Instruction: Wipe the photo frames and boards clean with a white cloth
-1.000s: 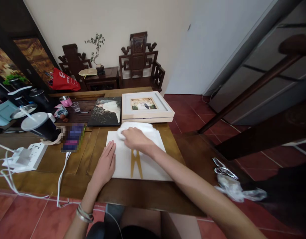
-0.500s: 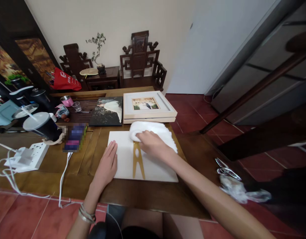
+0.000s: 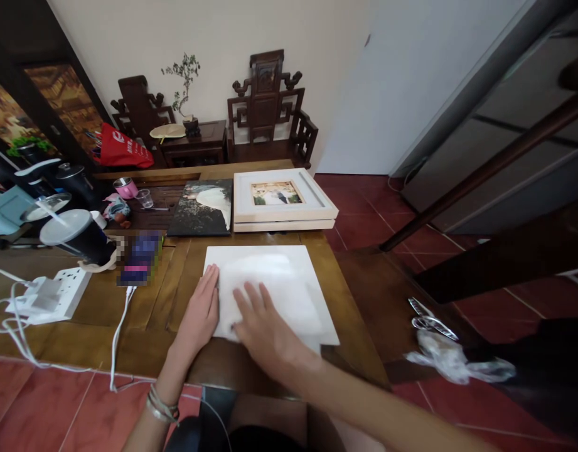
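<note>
A white rectangular panel (image 3: 319, 295) lies flat on the wooden table in front of me. My left hand (image 3: 200, 314) rests along its left edge, fingers straight and close together. Over the panel's lower part, my right hand (image 3: 267, 336) lies palm down with its fingers spread. A blurred white cloth (image 3: 282, 282) appears beneath and around that hand, hard to tell from the panel. The tan forked shape on the panel is hidden from view.
Beyond the panel are a stack of white frames (image 3: 283, 220) and a dark photo panel (image 3: 199, 220). On the left lie a phone (image 3: 140, 257), a power strip (image 3: 69, 292) and a lidded cup (image 3: 76, 235). Scissors (image 3: 432, 320) and a plastic bag (image 3: 444, 358) are at right.
My right hand has come down toward me with the cloth, from a bunched grip to a spread palm. The tan shape has become covered. My left hand has stayed in place.
</note>
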Demonstrator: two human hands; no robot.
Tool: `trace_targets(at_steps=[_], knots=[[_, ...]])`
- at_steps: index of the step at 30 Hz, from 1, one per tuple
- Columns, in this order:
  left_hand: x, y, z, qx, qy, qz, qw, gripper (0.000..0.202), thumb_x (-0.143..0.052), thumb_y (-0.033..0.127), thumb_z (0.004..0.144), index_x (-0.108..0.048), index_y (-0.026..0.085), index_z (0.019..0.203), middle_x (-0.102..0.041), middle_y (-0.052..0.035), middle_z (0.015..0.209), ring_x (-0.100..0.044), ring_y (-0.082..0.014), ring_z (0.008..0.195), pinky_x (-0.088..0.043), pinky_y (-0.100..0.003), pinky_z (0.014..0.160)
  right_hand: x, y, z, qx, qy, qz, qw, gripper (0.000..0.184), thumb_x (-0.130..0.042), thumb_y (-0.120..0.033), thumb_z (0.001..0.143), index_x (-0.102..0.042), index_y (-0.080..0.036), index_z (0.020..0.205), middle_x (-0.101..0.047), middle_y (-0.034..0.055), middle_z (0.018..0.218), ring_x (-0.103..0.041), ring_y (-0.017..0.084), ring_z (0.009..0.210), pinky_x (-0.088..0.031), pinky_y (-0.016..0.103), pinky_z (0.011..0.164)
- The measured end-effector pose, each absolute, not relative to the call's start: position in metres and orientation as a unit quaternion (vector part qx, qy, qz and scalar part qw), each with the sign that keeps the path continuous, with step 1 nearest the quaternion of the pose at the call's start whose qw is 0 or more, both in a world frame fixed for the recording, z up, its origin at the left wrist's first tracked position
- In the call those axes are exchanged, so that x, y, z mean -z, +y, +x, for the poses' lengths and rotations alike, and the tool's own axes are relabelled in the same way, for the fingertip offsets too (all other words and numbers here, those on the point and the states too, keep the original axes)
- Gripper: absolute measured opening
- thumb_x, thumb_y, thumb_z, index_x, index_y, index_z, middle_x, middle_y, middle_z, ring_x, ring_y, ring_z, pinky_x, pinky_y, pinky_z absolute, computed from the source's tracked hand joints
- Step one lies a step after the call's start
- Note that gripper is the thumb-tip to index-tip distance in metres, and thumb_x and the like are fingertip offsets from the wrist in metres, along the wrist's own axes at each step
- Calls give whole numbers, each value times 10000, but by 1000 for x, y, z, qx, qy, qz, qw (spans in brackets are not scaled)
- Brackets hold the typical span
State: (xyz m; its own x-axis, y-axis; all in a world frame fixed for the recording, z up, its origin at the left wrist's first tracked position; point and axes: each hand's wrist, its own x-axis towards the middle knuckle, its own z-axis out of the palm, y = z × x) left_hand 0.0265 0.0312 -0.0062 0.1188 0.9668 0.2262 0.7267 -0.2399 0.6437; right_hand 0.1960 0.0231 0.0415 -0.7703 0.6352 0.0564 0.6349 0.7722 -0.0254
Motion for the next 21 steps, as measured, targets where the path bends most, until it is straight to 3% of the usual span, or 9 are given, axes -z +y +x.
trace_targets(at_steps=[5,10,15,21], knots=[[10,33,25,-297,573,742,182,480,-306,192,963,-350,194,1441,-313,-104,1531,-227,-194,1435,-209,-464,1183,-40,-19,210,-54,-950,-303,60,244,-524,-229,894,-756,-173,840,-526,196,1354,-441,444,1259,-327,677,1008],[11,33,25,-289,571,751,165,488,-289,167,958,-349,168,1442,-333,-120,1520,-245,-206,1430,-218,-463,1180,-42,45,201,-29,-924,-380,7,260,-484,-128,902,-732,-178,965,-488,155,1404,-376,376,1329,-315,600,1058],[9,33,25,-291,570,751,161,478,-286,166,960,-367,152,1431,-344,-133,1512,-255,-206,1426,-226,-462,1177,-41,90,189,30,-914,-404,17,274,-476,-110,907,-730,-175,987,-475,154,1416,-394,358,1322,-320,597,1047],[11,34,24,-290,571,747,177,487,-286,164,957,-351,146,1439,-321,-139,1522,-230,-215,1434,-218,-472,1178,-26,9,195,32,-929,-359,86,205,-559,-205,881,-749,-130,864,-507,208,1370,-433,421,1273,-301,685,1028]])
